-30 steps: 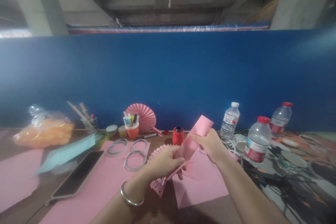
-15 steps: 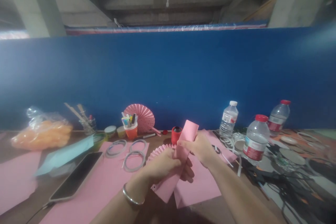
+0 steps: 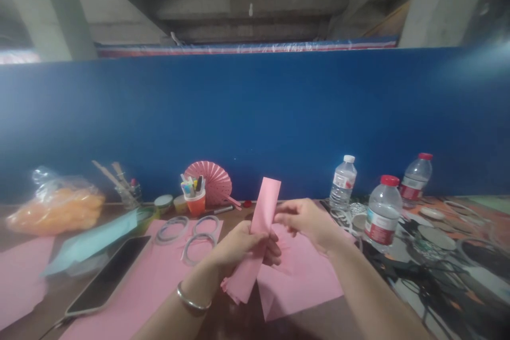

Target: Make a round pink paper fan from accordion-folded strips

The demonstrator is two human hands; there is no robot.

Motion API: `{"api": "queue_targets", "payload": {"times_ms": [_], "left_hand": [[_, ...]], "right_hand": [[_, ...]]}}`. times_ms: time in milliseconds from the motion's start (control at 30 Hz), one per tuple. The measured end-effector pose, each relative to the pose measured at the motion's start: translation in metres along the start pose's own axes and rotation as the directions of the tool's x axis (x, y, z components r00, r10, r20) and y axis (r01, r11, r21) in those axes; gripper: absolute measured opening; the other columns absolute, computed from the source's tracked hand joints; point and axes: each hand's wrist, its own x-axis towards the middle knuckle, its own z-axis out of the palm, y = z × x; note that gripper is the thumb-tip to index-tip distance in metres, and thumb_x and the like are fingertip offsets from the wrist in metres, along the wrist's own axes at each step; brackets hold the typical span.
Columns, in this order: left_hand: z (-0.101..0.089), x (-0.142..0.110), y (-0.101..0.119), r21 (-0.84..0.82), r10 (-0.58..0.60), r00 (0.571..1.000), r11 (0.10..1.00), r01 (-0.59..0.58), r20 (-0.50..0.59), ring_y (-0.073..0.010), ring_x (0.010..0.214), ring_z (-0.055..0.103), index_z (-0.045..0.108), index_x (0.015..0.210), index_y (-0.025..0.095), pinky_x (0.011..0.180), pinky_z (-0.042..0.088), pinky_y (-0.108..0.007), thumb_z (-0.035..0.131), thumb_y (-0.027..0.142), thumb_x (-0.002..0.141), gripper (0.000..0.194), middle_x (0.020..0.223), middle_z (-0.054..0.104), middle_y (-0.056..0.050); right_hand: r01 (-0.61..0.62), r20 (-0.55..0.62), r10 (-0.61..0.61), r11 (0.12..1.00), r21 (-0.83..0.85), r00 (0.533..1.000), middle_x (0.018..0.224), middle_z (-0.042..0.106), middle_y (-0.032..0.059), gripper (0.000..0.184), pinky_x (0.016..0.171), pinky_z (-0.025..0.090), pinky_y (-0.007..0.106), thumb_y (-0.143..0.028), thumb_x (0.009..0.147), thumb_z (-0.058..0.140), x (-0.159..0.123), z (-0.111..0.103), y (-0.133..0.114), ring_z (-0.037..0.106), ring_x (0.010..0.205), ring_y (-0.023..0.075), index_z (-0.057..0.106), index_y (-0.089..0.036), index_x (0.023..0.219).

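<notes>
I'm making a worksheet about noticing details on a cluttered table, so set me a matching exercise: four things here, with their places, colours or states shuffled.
1. Folded pink strip
2. Round pleated fan
3. Phone
4. Bangle

A. Behind the cup of pens
B. Silver
C. Lying flat, dark screen up
D. Held in the left hand

Pairs: 1-D, 2-A, 3-C, 4-B

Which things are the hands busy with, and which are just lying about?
Hands' job:
pink paper strip, held by the left hand; right hand near its edge

Probably just lying about:
smartphone
white-capped bottle
red-capped bottles
plastic bag
</notes>
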Motion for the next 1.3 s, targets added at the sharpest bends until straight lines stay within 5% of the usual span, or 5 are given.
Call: {"api": "queue_targets", "payload": {"times_ms": [167,500,733,1000,1300], "left_hand": [[0.0,-0.004,-0.001,0.142,0.003,0.999,0.99,-0.009,0.04,-0.022,0.067,0.064,0.059,0.081,0.005,0.068,0.05,-0.036,0.049,0.028,0.079,0.025,0.074,0.065,-0.014],[0.0,-0.008,0.004,0.164,-0.093,0.977,0.985,0.061,0.193,-0.0176,0.064,0.064,0.059,0.077,0.008,0.066,0.049,-0.031,0.049,0.024,0.077,0.019,0.07,0.067,-0.01],[-0.001,-0.005,-0.001,0.118,-0.064,0.992,0.992,0.051,0.109,-0.0197,0.064,0.064,0.059,0.079,0.007,0.063,0.049,-0.032,0.051,0.023,0.074,0.019,0.071,0.066,-0.013],[0.013,-0.003,0.004,0.048,0.037,0.999,0.998,-0.037,-0.007,-0.0204,0.07,0.063,0.057,0.089,0.007,0.072,0.048,-0.037,0.055,0.022,0.072,0.023,0.077,0.066,-0.013],[0.007,0.002,-0.003,0.192,0.039,0.998,0.981,-0.03,-0.041,-0.0199,0.069,0.063,0.058,0.08,0.009,0.067,0.05,-0.035,0.052,0.018,0.072,0.013,0.076,0.066,-0.01]], "right_hand": [[0.024,-0.129,-0.031,0.998,-0.056,0.991,0.043,0.047,-0.0035,0.025,0.037,0.024,0.02,-0.035,0.061,0.066,0.005,0.017,0.01,0.035,0.038,0.0055,0.058,-0.013,0.053],[0.221,-0.449,0.002,0.868,0.444,0.893,0.046,0.043,-0.0058,0.021,0.035,0.021,0.017,-0.03,0.06,0.071,0.009,-0.039,0.003,0.032,0.038,0.003,0.057,-0.015,0.059],[0.016,-0.062,-0.001,0.967,0.253,0.998,0.058,0.057,0.0014,0.026,0.045,0.038,0.021,-0.037,0.062,0.068,0.002,-0.009,-0.001,0.051,0.052,0.0103,0.063,-0.012,0.068],[0.088,-0.314,-0.026,0.979,0.184,0.949,0.054,0.06,0.003,0.029,0.044,0.042,0.026,-0.039,0.064,0.064,0.013,0.024,0.023,0.052,0.046,0.0136,0.063,-0.011,0.066],[0.07,-0.294,-0.003,0.974,0.217,0.956,0.05,0.056,0.0013,0.025,0.045,0.042,0.026,-0.034,0.061,0.067,0.019,0.025,0.033,0.05,0.045,0.0127,0.062,-0.01,0.063]]}}
